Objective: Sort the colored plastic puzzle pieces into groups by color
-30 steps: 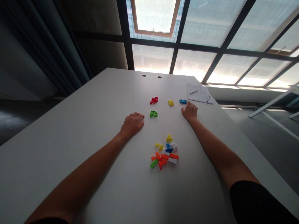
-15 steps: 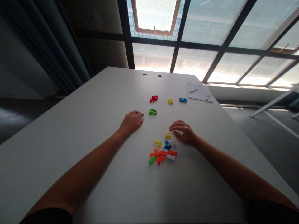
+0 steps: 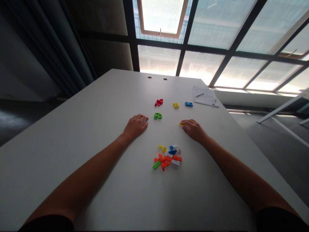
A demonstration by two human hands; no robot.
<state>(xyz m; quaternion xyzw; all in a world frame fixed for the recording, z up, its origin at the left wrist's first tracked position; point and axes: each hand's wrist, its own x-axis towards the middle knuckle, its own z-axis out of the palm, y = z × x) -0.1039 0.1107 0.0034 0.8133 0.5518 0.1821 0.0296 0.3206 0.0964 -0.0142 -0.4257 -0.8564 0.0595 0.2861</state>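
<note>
My right hand [image 3: 193,130] is closed on a small yellow block [image 3: 181,123], pinched at the fingertips; most of it is hidden by the fingers. My left hand [image 3: 135,125] rests on the white table with the fingers loosely bent and the thumb apart, and I see nothing held in it. Just right of its fingertips sits a cluster of green blocks [image 3: 157,116]. Nearer to me lies a loose pile with orange blocks [image 3: 167,159], a green block [image 3: 156,165], yellow blocks [image 3: 162,148], blue blocks [image 3: 172,150] and white blocks [image 3: 175,162].
Farther back on the table [image 3: 108,180] stand a red cluster [image 3: 158,102], a yellow cluster [image 3: 176,105] and a blue cluster [image 3: 189,104]. Papers [image 3: 206,96] with pens lie at the far right edge. Two round holes are near the back edge.
My right hand has taken the yellow block from the top of the pile and moved it away from me and slightly right. The left hand has stayed in place.
</note>
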